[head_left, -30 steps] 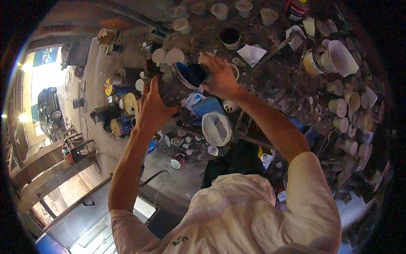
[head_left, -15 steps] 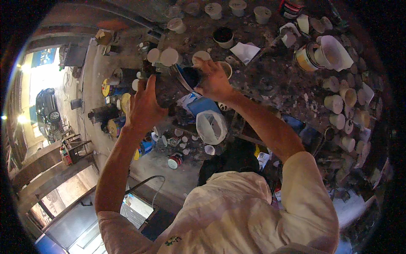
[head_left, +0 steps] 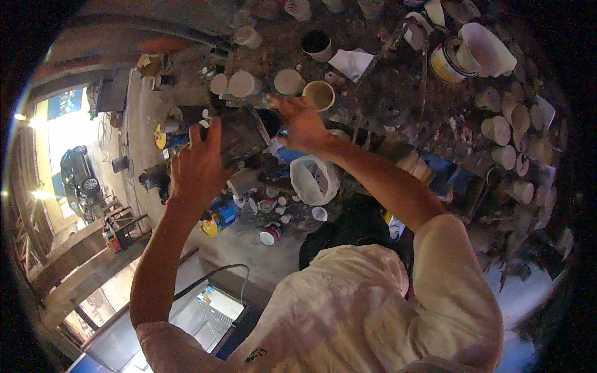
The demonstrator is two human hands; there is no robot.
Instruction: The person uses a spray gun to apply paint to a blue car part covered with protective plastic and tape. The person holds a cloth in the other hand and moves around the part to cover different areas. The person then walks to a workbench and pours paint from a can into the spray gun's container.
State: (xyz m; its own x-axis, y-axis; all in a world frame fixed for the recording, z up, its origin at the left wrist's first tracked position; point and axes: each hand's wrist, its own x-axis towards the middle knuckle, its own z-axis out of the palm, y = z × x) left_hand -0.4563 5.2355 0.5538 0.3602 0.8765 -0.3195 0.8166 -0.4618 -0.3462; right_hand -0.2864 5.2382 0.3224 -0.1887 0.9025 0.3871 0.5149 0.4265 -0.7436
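A dark paint can [head_left: 237, 135] lies tilted on its side in the air between my two hands, its pale rim turned to the right. My left hand [head_left: 199, 163] clasps its bottom end, thumb low and fingers above. At the mouth end, my right hand [head_left: 303, 127] bends its fingers over the rim; the fingertips are partly hidden in shadow. Just below that hand are a blue piece [head_left: 293, 153] and a translucent white plastic tub [head_left: 314, 180]. Beyond it stands a pale cup with a brownish inside [head_left: 319, 95].
Lidded white tubs [head_left: 244, 84], a cup of dark stuff [head_left: 316, 45] and a white sheet [head_left: 352, 64] sit on the stained bench. A yellow-labelled can [head_left: 453, 61] and stacked cups [head_left: 495, 131] are at right. A blue-and-yellow drum [head_left: 219, 217] is on the floor.
The can has tipped further, and its dark blue inside shows less. Both hands have shifted slightly left and down. The view has moved, so the bench things sit higher.
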